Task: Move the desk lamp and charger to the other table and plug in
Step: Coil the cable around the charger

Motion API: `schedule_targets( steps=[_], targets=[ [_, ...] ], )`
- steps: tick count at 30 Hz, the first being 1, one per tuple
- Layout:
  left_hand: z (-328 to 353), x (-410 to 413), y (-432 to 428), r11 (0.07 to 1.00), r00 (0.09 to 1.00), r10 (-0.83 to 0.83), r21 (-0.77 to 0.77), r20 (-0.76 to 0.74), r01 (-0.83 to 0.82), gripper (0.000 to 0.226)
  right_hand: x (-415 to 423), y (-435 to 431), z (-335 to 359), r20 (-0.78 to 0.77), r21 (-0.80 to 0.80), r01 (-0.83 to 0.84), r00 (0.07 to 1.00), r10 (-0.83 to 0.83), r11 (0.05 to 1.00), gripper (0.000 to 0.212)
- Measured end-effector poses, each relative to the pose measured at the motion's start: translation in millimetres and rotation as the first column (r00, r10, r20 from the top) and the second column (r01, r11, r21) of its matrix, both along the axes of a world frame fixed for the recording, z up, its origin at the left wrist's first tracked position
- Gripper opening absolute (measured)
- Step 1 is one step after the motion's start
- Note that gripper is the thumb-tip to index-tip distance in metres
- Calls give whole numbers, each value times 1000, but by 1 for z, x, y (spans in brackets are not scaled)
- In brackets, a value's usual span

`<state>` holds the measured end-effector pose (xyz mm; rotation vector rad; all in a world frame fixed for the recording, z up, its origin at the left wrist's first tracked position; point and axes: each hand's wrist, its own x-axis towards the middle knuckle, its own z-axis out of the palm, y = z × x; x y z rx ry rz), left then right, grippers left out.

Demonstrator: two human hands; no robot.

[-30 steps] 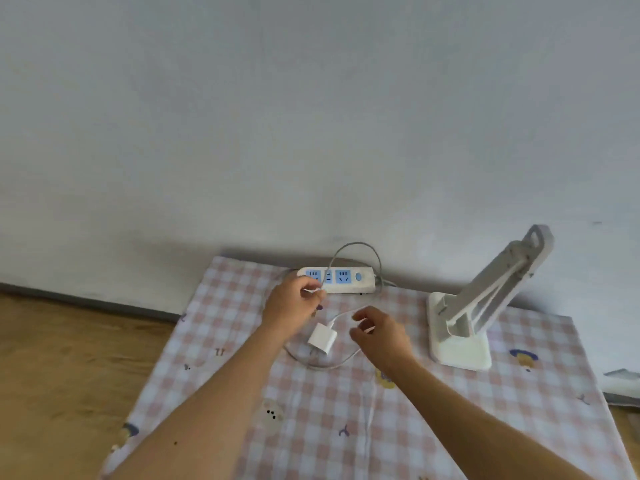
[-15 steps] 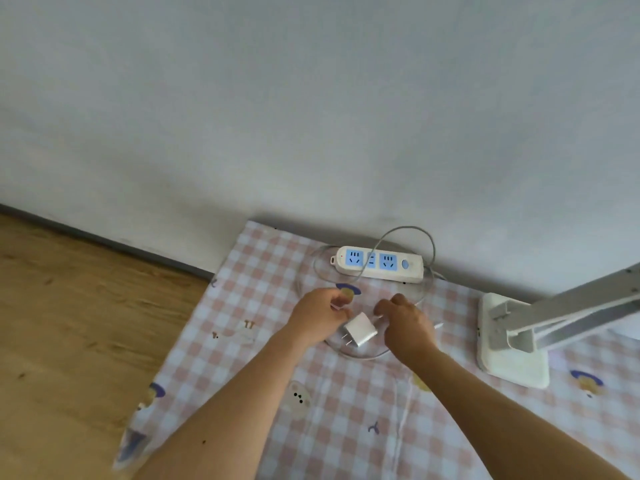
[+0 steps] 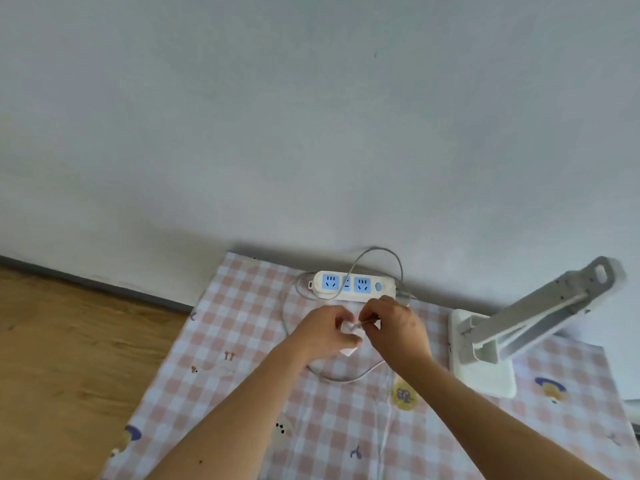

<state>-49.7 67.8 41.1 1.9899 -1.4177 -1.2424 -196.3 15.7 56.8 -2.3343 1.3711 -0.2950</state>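
Note:
On the pink checked tablecloth (image 3: 242,341), my left hand (image 3: 322,336) grips the small white charger (image 3: 350,344), which is mostly hidden by my fingers. My right hand (image 3: 394,327) pinches the metal plug end of the thin white cable (image 3: 346,377) and holds it against the charger. Behind my hands, by the wall, lies a white power strip (image 3: 353,285) with blue sockets, none of them occupied. The white folding desk lamp (image 3: 512,337) stands at the right on its flat base, its arm tilted up to the right.
The table stands against a pale wall. A grey cord (image 3: 377,252) loops behind the power strip. Wooden floor (image 3: 69,358) lies to the left beyond the table's edge.
My left hand has closed round the charger. My right hand has brought the cable's plug end up to it. The view has shifted a little.

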Motion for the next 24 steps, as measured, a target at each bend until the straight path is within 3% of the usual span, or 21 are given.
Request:
schedule_targets(
  steps=[3, 5, 13, 19, 24],
  targets=[
    [20, -8, -8, 1000, 998, -8, -29, 65, 10, 5, 0, 2, 17, 50, -64, -11, 999, 14, 998, 7],
    [30, -12, -11, 999, 998, -6, -42, 67, 9, 18, -1, 1, 27, 62, -103, 7, 998, -1, 995, 5],
    [66, -9, -12, 977, 982, 189, -94, -15, -189, 14, -35, -14, 60, -2, -140, 212, 977, -215, 967, 11],
    [95, 0, -13, 920, 948, 312, -228, -64, -319, 23, -51, -25, 79, -101, -120, 208, 970, -221, 971, 18],
    [114, -2, -18, 884, 935, 324, -306, -144, -354, 24, -51, -35, 103, 69, -68, 292, 955, -287, 954, 22]
  ],
)
